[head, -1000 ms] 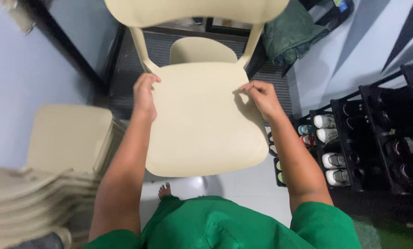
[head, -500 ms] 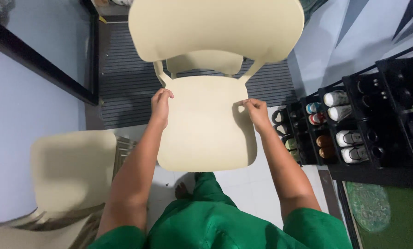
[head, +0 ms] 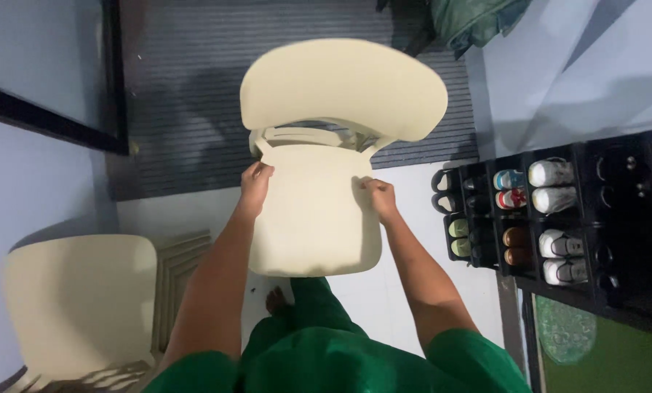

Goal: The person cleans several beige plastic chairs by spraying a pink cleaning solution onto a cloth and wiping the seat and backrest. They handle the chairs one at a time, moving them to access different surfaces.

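Moved since earlier: cream chair [head: 319,211] carried further from body, now over stacked chairs' backrest. Left hand [head: 255,183], right hand [head: 379,198]: each grip pinching seat's rear edges, equally near; seat's long axis runs away from body.

Pale tiled floor [head: 406,291]; left of black shoe rack [head: 559,218], dark ribbed mat [head: 188,94]; beyond it, green mat [head: 602,356]; far left, stacked cream chairs [head: 78,306].
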